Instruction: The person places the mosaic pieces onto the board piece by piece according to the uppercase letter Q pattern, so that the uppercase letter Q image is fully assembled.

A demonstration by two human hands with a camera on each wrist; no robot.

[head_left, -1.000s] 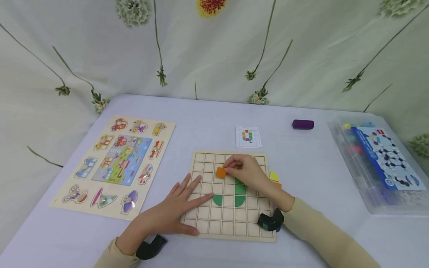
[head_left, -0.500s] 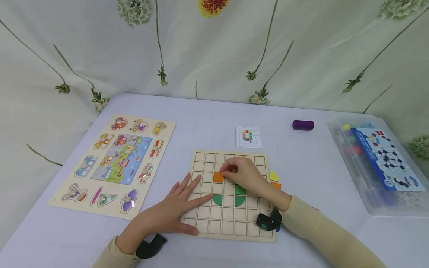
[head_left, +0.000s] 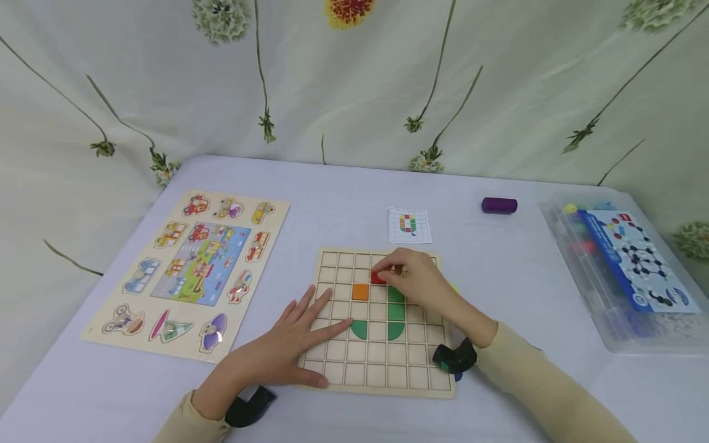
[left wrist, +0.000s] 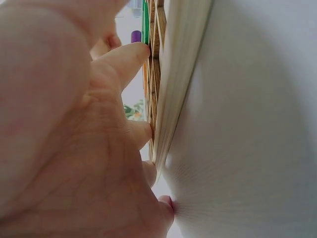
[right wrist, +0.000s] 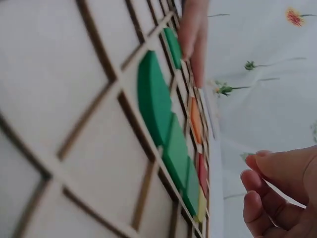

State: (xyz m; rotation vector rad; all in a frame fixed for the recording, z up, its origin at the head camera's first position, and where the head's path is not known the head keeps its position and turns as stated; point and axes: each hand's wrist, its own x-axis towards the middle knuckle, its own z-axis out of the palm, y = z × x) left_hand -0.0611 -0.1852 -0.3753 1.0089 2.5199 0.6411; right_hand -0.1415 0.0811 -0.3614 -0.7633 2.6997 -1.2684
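Note:
A wooden grid board (head_left: 376, 369) lies flat on the table. My left hand (head_left: 282, 351) rests spread on its left side, with the thumb at the front corner. An orange square tile (head_left: 360, 292) sits in one cell, and green tiles (head_left: 396, 312) lie in cells nearer the front. A red tile (head_left: 378, 277) shows beneath the fingers of my right hand (head_left: 418, 282). In the right wrist view my right hand's loosely curled fingers hang above the board holding nothing visible. The red tile (right wrist: 202, 173) and a yellow tile (right wrist: 200, 207) lie on the board there.
A pattern card (head_left: 410, 226) lies behind the board and a purple cylinder (head_left: 500, 205) stands farther back right. A vehicle puzzle board (head_left: 194, 271) occupies the left. A clear plastic case (head_left: 604, 307) with a blue leaflet sits right. Loose pieces lie by the board's right edge.
The orange tile has gone from my right fingers into its cell. My right hand has let go and moved up and right, uncovering part of the red tile. My left hand stays.

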